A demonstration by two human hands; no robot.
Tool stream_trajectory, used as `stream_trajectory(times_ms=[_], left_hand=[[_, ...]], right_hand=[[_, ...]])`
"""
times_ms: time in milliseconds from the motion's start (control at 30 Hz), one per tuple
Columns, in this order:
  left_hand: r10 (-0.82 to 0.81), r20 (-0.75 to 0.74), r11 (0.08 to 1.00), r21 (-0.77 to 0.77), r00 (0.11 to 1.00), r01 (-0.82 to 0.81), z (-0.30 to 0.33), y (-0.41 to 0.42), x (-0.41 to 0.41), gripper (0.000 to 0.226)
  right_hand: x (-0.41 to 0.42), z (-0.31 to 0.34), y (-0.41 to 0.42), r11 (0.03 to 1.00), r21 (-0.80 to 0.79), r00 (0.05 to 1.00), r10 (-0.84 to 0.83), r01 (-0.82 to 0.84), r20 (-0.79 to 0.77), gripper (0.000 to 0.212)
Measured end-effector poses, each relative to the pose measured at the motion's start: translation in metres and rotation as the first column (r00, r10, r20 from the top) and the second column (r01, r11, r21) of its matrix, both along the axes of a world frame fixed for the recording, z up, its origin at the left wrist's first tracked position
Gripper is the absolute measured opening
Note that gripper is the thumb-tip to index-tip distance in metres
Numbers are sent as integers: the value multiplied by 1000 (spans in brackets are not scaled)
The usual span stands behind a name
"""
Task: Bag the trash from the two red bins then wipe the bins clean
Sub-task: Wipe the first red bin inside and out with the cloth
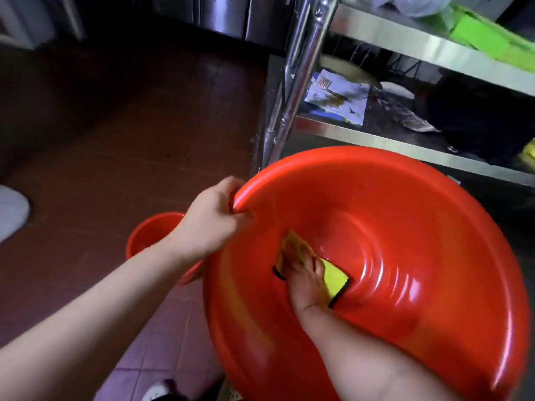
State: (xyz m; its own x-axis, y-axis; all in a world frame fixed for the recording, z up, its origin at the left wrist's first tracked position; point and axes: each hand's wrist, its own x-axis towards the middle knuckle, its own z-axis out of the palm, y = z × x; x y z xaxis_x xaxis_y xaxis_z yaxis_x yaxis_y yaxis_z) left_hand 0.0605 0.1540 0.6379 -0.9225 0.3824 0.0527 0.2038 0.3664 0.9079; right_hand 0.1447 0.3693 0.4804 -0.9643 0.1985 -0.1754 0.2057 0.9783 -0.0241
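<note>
Two bins: both are red plastic; one is large and near the camera, the other is smaller and partly hidden behind the left arm.
Large bin [405, 227]: it is tilted so that its open side faces the camera, in front of the metal shelf [405, 44]; the inside is shiny, with round steps toward the bottom.
Small bin [150, 235]: it stands on the floor [115, 125], just beside the left side of the large bin; only part of its rim and inside shows.
Left hand [211, 218]: the fingers are curled around the rim of the large bin at its upper left edge and grip it.
Right hand [304, 279]: it is inside the large bin, with straight fingers pressing a cloth flat against the inner wall; the hand is a little blurred.
Cloth [333, 277]: yellow with a dark edge, it lies under the right fingers, on the inner slope of the large bin, left of the bottom.
Shelf: shiny steel with a round post; on the lower level lie a printed paper [338, 96] and some dark things that I cannot identify; on the upper level are green things [477, 39].
Floor: dark red-brown tiles.
Shoe [162, 390]: black and white, at the bottom edge, below the large bin.
</note>
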Motion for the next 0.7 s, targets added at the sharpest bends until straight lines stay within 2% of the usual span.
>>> stream_trajectory(times_ms=[67,167,233,300,400,467,567,700], left_hand=[[-2,-17,1000,-8,1000,2,5,11,-7,17],[-39,77,998,57,996,35,2,11,-11,14],[-9,111,995,96,994,-2,-7,3,-8,14],[23,160,988,147,987,-47,-18,-5,-3,16],[58,232,980,170,971,-100,-33,-14,0,20],[74,284,968,209,956,-137,-40,-19,1,21],[96,353,950,248,931,-192,-48,-27,0,21],[147,409,929,256,901,-268,-53,-34,-2,19]], right_hand=[[0,-1,4,998,21,998,62,-63,12,56],[-4,6,18,973,89,977,208,-211,45,59],[-6,12,30,950,149,961,269,-276,65,55],[-10,22,47,947,244,977,200,-211,66,53],[-21,45,70,924,368,994,-83,101,-66,53],[-28,55,74,900,382,976,-170,209,-133,57],[-32,49,61,905,359,970,-184,230,-159,67],[-21,15,18,962,219,987,-160,161,-19,54]])
